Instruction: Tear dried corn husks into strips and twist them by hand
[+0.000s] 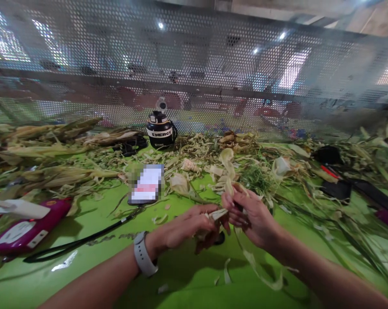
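Observation:
Over the near middle of the green table, my left hand [190, 225] is closed around a pale bundle of corn husk [218, 214]; part of it is hidden by the fingers. Beside it, my right hand [252, 214] pinches a long corn husk strip [228, 165]. One end of this strip curls up above the fingers. A thin, light husk strand [258, 268] dangles below the right hand. Both hands are close together, fingertips nearly touching. A grey watch band is round my left wrist.
A black bottle marked ENERGY [161, 132] stands before a perforated metal panel [194, 56]. Loose husk scraps [197, 148] lie along the back. Left of my hands are a phone [146, 184] with a black strap [84, 240] and a purple power strip [29, 227].

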`<state>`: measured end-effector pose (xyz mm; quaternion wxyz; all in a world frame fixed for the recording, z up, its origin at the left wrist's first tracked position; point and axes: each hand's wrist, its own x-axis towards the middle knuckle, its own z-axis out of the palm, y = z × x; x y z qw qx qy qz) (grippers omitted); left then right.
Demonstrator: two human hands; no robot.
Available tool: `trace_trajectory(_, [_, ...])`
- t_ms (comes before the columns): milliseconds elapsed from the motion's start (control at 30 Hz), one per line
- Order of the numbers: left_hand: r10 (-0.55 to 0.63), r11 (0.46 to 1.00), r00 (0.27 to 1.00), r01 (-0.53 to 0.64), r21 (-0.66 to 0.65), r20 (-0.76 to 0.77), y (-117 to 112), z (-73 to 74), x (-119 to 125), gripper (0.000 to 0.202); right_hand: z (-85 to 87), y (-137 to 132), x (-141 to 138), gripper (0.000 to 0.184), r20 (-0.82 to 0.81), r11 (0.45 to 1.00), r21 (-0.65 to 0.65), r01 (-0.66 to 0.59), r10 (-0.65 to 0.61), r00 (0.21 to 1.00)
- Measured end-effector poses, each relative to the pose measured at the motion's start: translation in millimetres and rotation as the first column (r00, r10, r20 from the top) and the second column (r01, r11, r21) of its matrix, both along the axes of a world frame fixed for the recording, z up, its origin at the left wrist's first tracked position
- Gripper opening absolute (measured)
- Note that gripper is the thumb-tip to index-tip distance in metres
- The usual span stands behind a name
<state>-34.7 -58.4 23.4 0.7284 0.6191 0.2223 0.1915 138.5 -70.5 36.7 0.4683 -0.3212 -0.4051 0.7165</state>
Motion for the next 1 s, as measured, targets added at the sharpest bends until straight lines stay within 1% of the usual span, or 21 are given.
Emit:
trace_trajectory(100, [-0.109, 0.989, 0.994, 0.111, -0.095, 0.021, 5.5, -5.4, -1.5, 0.023, 0.7, -1.8, -2.1, 0.031, -0.027, 0.999, -0.038, -0.002, 0.001, 1.0])
trace_trajectory(167, [-0.163, 0.972, 0.986, 0.167, -0.164, 0.039, 8.2, -7.1, -1.7, 0.024, 1.9, -3.7, -3.6, 0.03, -0.046, 1.0, -0.03, -0.004, 0.003, 0.999])
trace_trajectory(233, [-0.186, 0.958, 0.98, 0.196, -0.211, 0.063, 9.7, -5.4, -1.8, 0.025, 4.7, -6.3, -4.8, 0.029, -0.062, 1.0, -0.002, 0.009, -0.009, 0.998])
trace_trajectory(300, [-0.22, 0.948, 0.973, 0.231, -0.219, 0.071, 10.6, 0.3, -2.6, 0.027, 8.3, -9.7, -5.6, 0.027, -0.074, 0.999, 0.026, 0.026, -0.024, 0.997])
trace_trajectory(400, [-0.274, 0.952, 0.962, 0.272, -0.139, 0.005, 10.8, 14.1, -5.5, 0.026, 11.4, -15.7, -5.3, 0.025, -0.092, 0.998, 0.055, 0.044, -0.039, 0.995])
trace_trajectory(467, [-0.273, 0.962, 0.96, 0.271, -0.047, -0.067, 10.0, 23.8, -7.8, 0.029, 10.8, -19.3, -4.0, 0.024, -0.092, 0.997, 0.057, 0.044, -0.039, 0.995])
trace_trajectory(533, [-0.264, 0.963, 0.957, 0.268, 0.017, -0.123, 8.8, 31.8, -9.0, 0.031, 9.4, -21.8, -2.3, 0.023, -0.087, 0.998, 0.047, 0.05, -0.046, 0.995])
trace_trajectory(633, [-0.242, 0.965, 0.955, 0.255, 0.059, -0.173, 7.8, 38.1, -8.5, 0.019, 8.8, -22.4, -0.1, 0.024, -0.08, 0.997, 0.029, 0.064, -0.062, 0.995])
trace_trajectory(700, [-0.228, 0.966, 0.955, 0.246, 0.075, -0.187, 8.2, 37.7, -7.6, 0.011, 10.0, -21.0, 0.8, 0.024, -0.078, 0.998, 0.024, 0.056, -0.054, 0.995])
trace_trajectory(733, [-0.241, 0.963, 0.953, 0.258, 0.075, -0.183, 8.5, 36.1, -7.1, 0.01, 10.9, -19.9, 1.3, 0.025, -0.077, 0.999, 0.023, 0.037, -0.035, 0.996])
trace_trajectory(833, [-0.262, 0.959, 0.955, 0.273, 0.069, -0.14, 7.8, 27.7, -5.7, 0.019, 11.9, -17.4, 2.9, 0.028, -0.056, 0.998, 0.026, -0.061, 0.063, 0.996])
trace_trajectory(867, [-0.227, 0.967, 0.964, 0.24, 0.081, -0.139, 6.8, 24.7, -5.1, 0.024, 11.3, -17.5, 3.2, 0.029, -0.036, 0.995, 0.03, -0.094, 0.095, 0.995])
trace_trajectory(933, [-0.117, 0.984, 0.978, 0.138, 0.113, -0.173, 3.7, 19.7, -3.3, 0.033, 7.7, -19.9, 2.9, 0.031, 0.009, 0.992, 0.029, -0.12, 0.12, 0.993])
trace_trajectory(1000, [-0.118, 0.978, 0.971, 0.15, 0.147, -0.207, 0.4, 17.4, -1.5, 0.034, 1.9, -25.1, 2.2, 0.032, 0.05, 0.994, 0.004, -0.108, 0.108, 0.993])
